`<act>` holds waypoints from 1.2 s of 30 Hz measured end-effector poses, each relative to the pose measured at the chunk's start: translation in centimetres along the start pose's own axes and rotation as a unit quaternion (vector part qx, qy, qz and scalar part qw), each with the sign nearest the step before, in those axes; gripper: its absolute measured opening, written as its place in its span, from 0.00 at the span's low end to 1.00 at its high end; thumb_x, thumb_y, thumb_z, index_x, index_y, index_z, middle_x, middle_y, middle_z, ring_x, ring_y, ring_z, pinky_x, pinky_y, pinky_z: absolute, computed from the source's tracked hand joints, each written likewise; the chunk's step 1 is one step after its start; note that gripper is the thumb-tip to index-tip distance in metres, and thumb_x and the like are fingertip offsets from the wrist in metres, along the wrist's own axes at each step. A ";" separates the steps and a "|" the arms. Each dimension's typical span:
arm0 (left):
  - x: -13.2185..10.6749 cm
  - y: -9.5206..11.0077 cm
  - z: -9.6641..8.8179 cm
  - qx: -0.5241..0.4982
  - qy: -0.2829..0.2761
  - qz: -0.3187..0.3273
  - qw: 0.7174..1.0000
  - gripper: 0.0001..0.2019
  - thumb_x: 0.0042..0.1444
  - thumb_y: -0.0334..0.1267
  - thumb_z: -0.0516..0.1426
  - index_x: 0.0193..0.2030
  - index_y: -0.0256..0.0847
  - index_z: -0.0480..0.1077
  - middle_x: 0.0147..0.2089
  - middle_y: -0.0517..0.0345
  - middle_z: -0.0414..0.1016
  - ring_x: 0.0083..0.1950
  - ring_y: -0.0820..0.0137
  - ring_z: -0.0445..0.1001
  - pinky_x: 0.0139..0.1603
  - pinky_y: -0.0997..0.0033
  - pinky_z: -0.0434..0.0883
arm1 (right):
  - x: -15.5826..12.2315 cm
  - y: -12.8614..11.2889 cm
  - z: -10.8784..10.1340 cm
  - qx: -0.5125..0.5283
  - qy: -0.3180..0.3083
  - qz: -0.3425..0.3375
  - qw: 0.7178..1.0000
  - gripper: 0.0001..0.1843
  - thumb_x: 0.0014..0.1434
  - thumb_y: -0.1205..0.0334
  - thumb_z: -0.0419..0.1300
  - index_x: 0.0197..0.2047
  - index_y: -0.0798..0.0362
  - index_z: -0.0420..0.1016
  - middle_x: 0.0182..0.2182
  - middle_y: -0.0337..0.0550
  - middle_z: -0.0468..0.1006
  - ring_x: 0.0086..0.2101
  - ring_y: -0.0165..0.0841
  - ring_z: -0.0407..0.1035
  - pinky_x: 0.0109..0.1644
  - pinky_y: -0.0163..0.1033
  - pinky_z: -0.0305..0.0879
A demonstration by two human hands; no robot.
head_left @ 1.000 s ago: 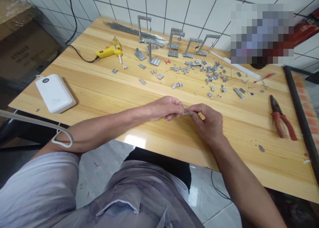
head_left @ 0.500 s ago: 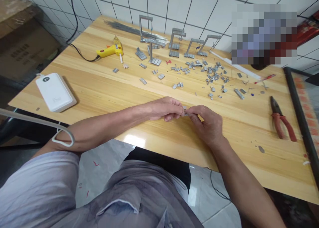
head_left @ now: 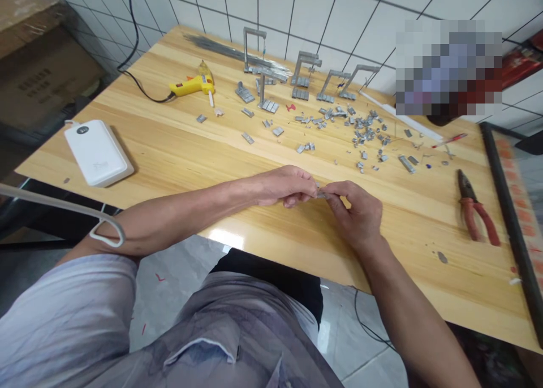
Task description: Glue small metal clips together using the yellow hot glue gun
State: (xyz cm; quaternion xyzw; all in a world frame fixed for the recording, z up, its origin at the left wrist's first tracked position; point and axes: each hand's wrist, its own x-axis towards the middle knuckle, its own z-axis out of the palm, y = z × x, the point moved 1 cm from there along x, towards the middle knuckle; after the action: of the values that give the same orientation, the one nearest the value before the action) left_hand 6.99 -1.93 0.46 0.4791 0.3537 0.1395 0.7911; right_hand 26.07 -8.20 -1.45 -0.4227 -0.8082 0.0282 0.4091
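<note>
Over the front of the wooden table, my left hand (head_left: pixel 297 185) and my right hand (head_left: pixel 356 210) meet, both with fingers pinched. Between their fingertips is a small grey metal piece (head_left: pixel 322 195), mostly covered, so its exact shape is hidden. Beyond the hands lie loose grey metal bits (head_left: pixel 368 132) in a scattered heap. Several bent grey metal stands (head_left: pixel 268 94) on flat segmented bases are upright farther back. A few flat grey pieces (head_left: pixel 278 131) lie left of the heap.
A yellow glue gun (head_left: pixel 192 86) with a black cord lies at the back left. Nearer stands a white power bank (head_left: pixel 98 153). Red-handled pliers (head_left: pixel 477 210) rest at the right, beside a black-framed board (head_left: pixel 509 224). Thin metal rods (head_left: pixel 229 51) lie by the tiled wall.
The view has shifted slightly. Both hands keep their pinch on the small metal piece, with hardly any movement. The things on the table have stayed put.
</note>
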 end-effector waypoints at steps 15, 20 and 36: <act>0.0 -0.3 -0.1 0.018 -0.005 0.007 1.000 0.10 0.54 0.22 0.58 0.24 0.37 0.68 0.19 0.66 0.65 0.16 0.82 0.57 0.17 0.79 0.53 | 0.0 -0.3 0.1 -0.011 -0.010 -0.039 0.999 0.09 0.69 0.70 0.62 0.45 0.47 0.80 0.37 0.40 0.88 0.36 0.33 0.83 0.40 0.38 0.78; -0.2 -0.4 -0.1 0.029 -0.015 0.023 0.999 0.11 0.52 0.23 0.57 0.22 0.38 0.66 0.18 0.68 0.61 0.16 0.82 0.56 0.18 0.80 0.54 | 0.1 -0.4 0.1 0.001 -0.005 -0.037 0.999 0.11 0.67 0.72 0.62 0.46 0.47 0.81 0.36 0.39 0.88 0.36 0.34 0.84 0.41 0.38 0.80; 0.1 -0.2 -0.4 0.015 -0.025 0.026 0.999 0.10 0.54 0.28 0.60 0.23 0.37 0.69 0.21 0.63 0.68 0.15 0.81 0.57 0.17 0.78 0.55 | 0.0 -0.3 -0.1 0.011 -0.001 -0.020 1.000 0.10 0.68 0.71 0.62 0.45 0.46 0.82 0.36 0.40 0.88 0.36 0.35 0.84 0.41 0.39 0.80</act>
State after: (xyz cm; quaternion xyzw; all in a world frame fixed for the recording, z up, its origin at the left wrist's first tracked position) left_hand 6.73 -1.69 0.10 0.5029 0.3233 0.1424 0.7889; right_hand 25.91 -8.42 -1.25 -0.4021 -0.8163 0.0292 0.4137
